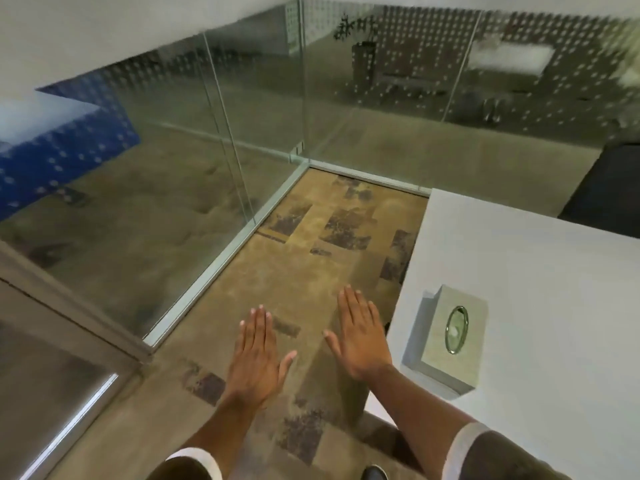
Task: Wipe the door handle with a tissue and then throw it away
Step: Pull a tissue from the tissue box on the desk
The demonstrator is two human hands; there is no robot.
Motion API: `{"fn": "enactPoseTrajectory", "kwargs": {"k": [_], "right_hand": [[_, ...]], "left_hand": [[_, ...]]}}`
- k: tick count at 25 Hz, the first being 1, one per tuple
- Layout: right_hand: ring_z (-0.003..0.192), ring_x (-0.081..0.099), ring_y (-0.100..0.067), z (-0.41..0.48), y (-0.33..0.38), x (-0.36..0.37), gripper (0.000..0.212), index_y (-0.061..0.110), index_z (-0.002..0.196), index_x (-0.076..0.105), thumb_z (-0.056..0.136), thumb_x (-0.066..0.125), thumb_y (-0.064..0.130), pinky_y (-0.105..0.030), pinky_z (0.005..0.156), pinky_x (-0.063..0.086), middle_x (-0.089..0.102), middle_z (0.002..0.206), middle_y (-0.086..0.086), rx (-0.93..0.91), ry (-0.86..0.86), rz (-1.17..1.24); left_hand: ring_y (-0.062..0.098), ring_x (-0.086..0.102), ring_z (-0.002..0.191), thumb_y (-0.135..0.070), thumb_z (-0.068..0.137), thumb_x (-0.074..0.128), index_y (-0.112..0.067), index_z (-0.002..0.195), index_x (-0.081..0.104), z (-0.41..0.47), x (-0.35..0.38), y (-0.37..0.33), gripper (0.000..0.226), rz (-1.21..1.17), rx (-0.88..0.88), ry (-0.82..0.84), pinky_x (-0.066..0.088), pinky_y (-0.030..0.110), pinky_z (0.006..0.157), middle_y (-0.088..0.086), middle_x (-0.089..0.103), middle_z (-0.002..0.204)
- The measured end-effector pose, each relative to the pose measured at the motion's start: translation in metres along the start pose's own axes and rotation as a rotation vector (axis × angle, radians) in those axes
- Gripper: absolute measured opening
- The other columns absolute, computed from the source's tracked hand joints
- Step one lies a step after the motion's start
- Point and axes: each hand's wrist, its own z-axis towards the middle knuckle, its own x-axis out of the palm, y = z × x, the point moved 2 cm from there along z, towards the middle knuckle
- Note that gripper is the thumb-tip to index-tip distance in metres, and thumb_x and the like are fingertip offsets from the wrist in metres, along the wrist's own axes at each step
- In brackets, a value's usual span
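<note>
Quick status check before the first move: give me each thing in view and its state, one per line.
left hand: open, flat, palm down, holding nothing
right hand: open, flat, palm down, holding nothing
tissue box: lies on the white table, oval opening up, tissue inside not yet pulled
glass door: only its lower part in view, handle not visible
glass partition: intact, dotted pattern

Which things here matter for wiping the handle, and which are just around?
For the job: tissue box on the white table; left hand and right hand, both open and empty. No door handle is clearly in view.

Just around: glass partition, patterned carpet, dark chair.
</note>
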Motion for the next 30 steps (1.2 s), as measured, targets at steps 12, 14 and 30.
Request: {"fn": "enactPoseTrajectory", "kwargs": {"k": [12, 14, 30], "right_hand": [[0.146, 0.043, -0.036, -0.088, -0.191, -0.039, 0.053, 0.015, 0.151, 0.045, 0.106, 0.045, 0.042, -0.053, 0.114, 0.043, 0.043, 0.161, -0.015, 0.463, -0.124, -0.002], [0.133, 0.054, -0.037, -0.095, -0.212, -0.044, 0.042, 0.015, 0.139, 0.059, 0.102, 0.055, 0.036, -0.054, 0.104, 0.043, 0.053, 0.152, -0.015, 0.575, -0.089, -0.013], [0.100, 0.055, -0.028, -0.050, -0.262, -0.030, 0.020, 0.030, 0.104, 0.077, 0.096, 0.059, 0.030, -0.041, 0.084, 0.039, 0.058, 0.107, 0.000, 0.627, 0.118, -0.044]], "left_hand": [[0.039, 0.013, 0.164, -0.070, 0.103, 0.018, -0.002, 0.168, 0.014, 0.081, 0.018, -0.213, 0.093, -0.027, 0.371, 0.153, 0.017, 0.054, 0.132, 0.022, 0.010, 0.177], [0.037, 0.013, 0.165, -0.065, 0.105, 0.028, -0.008, 0.168, 0.011, 0.093, 0.023, -0.237, 0.087, -0.035, 0.453, 0.172, 0.011, 0.051, 0.131, 0.017, 0.008, 0.177], [0.036, -0.016, 0.166, -0.054, 0.115, 0.019, -0.004, 0.168, -0.013, 0.154, 0.071, -0.297, 0.080, 0.114, 0.903, 0.377, -0.003, 0.051, 0.136, 0.017, -0.026, 0.173]]}}
